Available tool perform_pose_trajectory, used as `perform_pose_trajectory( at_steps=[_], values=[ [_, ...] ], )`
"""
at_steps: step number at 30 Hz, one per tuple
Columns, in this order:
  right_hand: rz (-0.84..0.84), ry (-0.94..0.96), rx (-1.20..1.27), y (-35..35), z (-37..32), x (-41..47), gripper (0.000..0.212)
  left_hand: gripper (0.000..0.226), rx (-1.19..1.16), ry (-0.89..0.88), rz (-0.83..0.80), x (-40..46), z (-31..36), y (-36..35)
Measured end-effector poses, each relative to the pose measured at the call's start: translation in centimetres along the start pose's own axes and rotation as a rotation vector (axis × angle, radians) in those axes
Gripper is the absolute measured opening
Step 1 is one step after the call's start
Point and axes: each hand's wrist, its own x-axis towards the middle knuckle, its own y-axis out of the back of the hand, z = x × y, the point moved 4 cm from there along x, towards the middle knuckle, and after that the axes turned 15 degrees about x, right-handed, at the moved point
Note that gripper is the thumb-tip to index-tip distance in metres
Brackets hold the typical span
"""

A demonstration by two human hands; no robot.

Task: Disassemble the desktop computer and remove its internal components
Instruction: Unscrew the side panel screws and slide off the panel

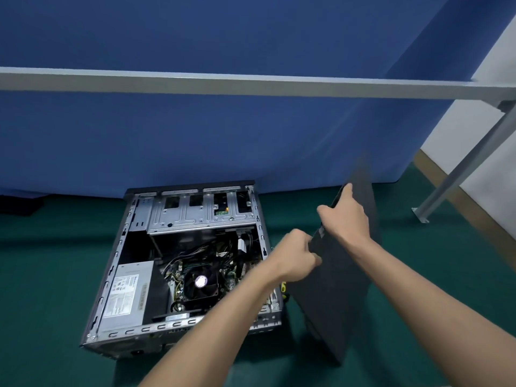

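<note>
1. We see 1 dark side panel (pixel 339 289) held off the case (pixel 178 263), tilted on edge just to the case's right, its lower corner down near the green floor (pixel 50 275).
2. Our left hand (pixel 296 258) grips the panel's near-left edge: the fingers are curled tight round that edge, with the thumb side toward us.
3. Our right hand (pixel 344 216) holds the same edge higher up. Its fingers wrap over the top of the edge, and 1 fingertip points up along it.
4. The panel lies between the 2 hands and extends away from them to the right; both hands touch it, and neither touches the case.
5. The case lies on its side on the floor with its open side up, left of the panel and under our left forearm.
6. Inside the case we count 1 grey power supply (pixel 127 297) at the near-left, 1 black fan (pixel 201 282) in the middle with cables round it, and 1 metal drive cage (pixel 201 210) at the far end.
7. Behind stands 1 blue cloth (pixel 195 135) under 1 grey rail (pixel 251 83), with 1 slanted grey leg (pixel 460 169) at the right.
</note>
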Motion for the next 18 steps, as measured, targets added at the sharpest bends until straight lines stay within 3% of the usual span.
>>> perform_pose_trajectory(
  at_steps=[7,11,13,15,18],
  values=[
    [-0.105,0.098,-0.090,-2.2,4.3,4.1,0.073,0.018,-0.127,0.173,-0.058,4.1,-0.4,-4.7],
    [-0.146,0.181,-0.178,-3.2,6.0,5.2,0.070,0.023,-0.437,0.196,-0.175,4.8,-1.5,-4.7],
    [-0.184,0.202,-0.243,-3.4,7.3,5.3,0.069,0.027,-0.491,0.270,-0.101,5.3,-3.2,-4.2],
    [-0.224,0.229,-0.301,-3.6,8.8,5.3,0.067,0.029,-0.224,0.354,0.066,6.1,-5.4,-3.6],
    [-0.305,0.255,-0.414,-4.5,11.4,5.0,0.067,0.027,0.393,0.402,0.305,6.8,-6.8,-3.2]
  ],
)
